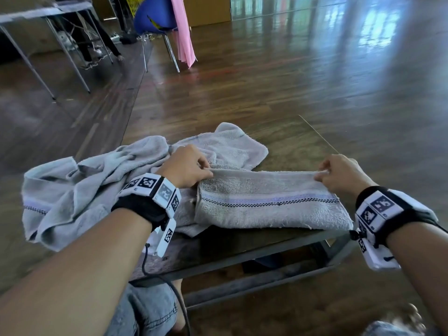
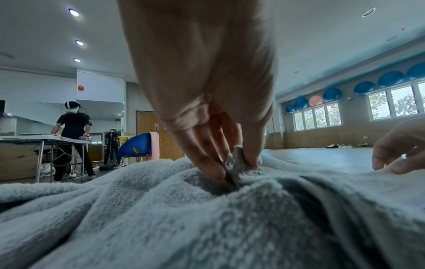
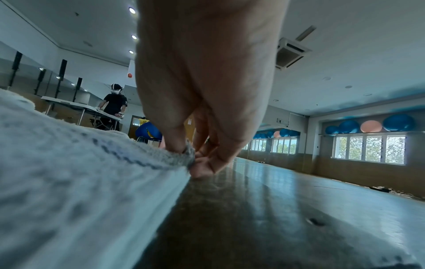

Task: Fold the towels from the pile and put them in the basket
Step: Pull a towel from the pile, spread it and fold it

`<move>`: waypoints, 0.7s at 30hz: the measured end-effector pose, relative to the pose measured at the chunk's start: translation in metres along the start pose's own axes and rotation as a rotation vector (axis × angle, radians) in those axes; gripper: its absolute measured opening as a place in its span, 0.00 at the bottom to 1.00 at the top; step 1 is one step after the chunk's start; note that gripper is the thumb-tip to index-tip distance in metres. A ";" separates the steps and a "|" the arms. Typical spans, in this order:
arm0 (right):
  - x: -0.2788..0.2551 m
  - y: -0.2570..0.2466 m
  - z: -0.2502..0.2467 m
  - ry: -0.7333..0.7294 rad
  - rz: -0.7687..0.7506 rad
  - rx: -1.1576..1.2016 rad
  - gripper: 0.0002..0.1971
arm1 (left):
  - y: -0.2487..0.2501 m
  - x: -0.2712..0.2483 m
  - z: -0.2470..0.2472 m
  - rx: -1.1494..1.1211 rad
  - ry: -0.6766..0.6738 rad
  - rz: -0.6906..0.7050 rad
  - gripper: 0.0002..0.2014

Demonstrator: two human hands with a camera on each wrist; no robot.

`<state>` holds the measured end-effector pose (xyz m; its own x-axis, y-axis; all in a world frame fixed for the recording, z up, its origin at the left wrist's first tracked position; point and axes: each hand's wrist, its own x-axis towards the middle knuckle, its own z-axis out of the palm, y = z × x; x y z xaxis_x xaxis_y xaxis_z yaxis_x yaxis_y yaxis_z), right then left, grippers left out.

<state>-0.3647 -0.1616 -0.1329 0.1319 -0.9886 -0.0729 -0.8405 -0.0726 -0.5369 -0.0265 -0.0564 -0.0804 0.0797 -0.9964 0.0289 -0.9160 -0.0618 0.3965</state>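
Observation:
A grey towel [image 1: 266,202] with a checked purple stripe lies folded lengthwise near the front edge of the low dark table [image 1: 291,141]. My left hand [image 1: 194,168] pinches its far left corner [image 2: 239,163] between thumb and fingers. My right hand [image 1: 337,173] pinches the far right corner [image 3: 184,156] the same way. The far edge is stretched taut between both hands. A pile of rumpled grey towels [image 1: 97,180] lies on the table's left side and behind the folded one. No basket for the towels can be made out near the table.
The table stands on a shiny wooden floor [image 1: 315,69]. A blue chair [image 1: 155,18] with pink cloth [image 1: 184,32] draped on it stands beyond, a yellow crate [image 1: 135,6] behind it. A folding table [image 1: 43,10] is at the far left, with a person [image 2: 73,134] beside it.

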 end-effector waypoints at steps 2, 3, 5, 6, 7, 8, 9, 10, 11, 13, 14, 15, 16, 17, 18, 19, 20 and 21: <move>0.001 0.004 -0.005 -0.026 -0.001 -0.054 0.09 | 0.001 0.001 0.000 0.021 -0.014 -0.015 0.06; 0.000 0.005 -0.008 -0.052 0.010 -0.066 0.10 | 0.002 0.001 0.000 0.037 -0.021 -0.024 0.07; -0.003 0.008 -0.014 -0.090 0.038 -0.068 0.10 | 0.003 0.000 0.000 0.055 -0.042 -0.041 0.07; -0.005 0.009 -0.018 -0.099 0.049 -0.069 0.09 | 0.004 -0.001 0.000 0.059 -0.052 -0.045 0.07; -0.008 0.009 -0.021 -0.099 0.055 -0.070 0.09 | 0.004 -0.001 0.000 0.060 -0.055 -0.045 0.07; -0.010 0.010 -0.025 -0.088 0.057 -0.067 0.09 | 0.005 -0.002 0.000 0.053 -0.045 -0.039 0.07; -0.013 0.010 -0.029 -0.069 0.057 -0.062 0.09 | 0.007 -0.002 -0.001 0.039 -0.022 -0.026 0.08; -0.016 0.010 -0.034 -0.047 0.053 -0.057 0.08 | 0.010 -0.003 -0.003 0.022 0.013 -0.004 0.08; -0.019 0.011 -0.039 -0.020 0.043 -0.050 0.08 | 0.012 -0.003 -0.005 0.006 0.057 0.022 0.09; -0.026 0.010 -0.052 0.051 0.001 -0.019 0.09 | 0.020 -0.002 -0.008 -0.015 0.157 0.073 0.07; -0.030 0.009 -0.059 0.102 -0.030 0.002 0.08 | 0.024 -0.002 -0.009 -0.027 0.206 0.091 0.05; -0.033 0.007 -0.065 0.172 -0.065 0.024 0.07 | 0.030 -0.002 -0.011 -0.045 0.256 0.106 0.03; -0.036 0.006 -0.072 0.258 -0.103 0.046 0.07 | 0.036 -0.001 -0.012 -0.069 0.308 0.124 0.02; -0.038 0.005 -0.079 0.352 -0.140 0.071 0.07 | 0.042 0.001 -0.012 -0.098 0.360 0.146 0.04; -0.041 0.004 -0.085 0.436 -0.171 0.102 0.06 | 0.048 0.002 -0.013 -0.123 0.412 0.178 0.07; -0.043 0.003 -0.091 0.508 -0.195 0.142 0.05 | 0.054 0.003 -0.014 -0.141 0.468 0.220 0.11; -0.047 0.004 -0.097 0.570 -0.218 0.189 0.03 | 0.060 0.003 -0.016 -0.153 0.527 0.267 0.13; -0.050 0.005 -0.102 0.625 -0.240 0.246 0.02 | 0.065 0.003 -0.017 -0.170 0.581 0.317 0.13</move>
<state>-0.4296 -0.1263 -0.0462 -0.0898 -0.8451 0.5270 -0.6731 -0.3386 -0.6575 -0.0790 -0.0627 -0.0386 0.0600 -0.7690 0.6364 -0.8591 0.2849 0.4252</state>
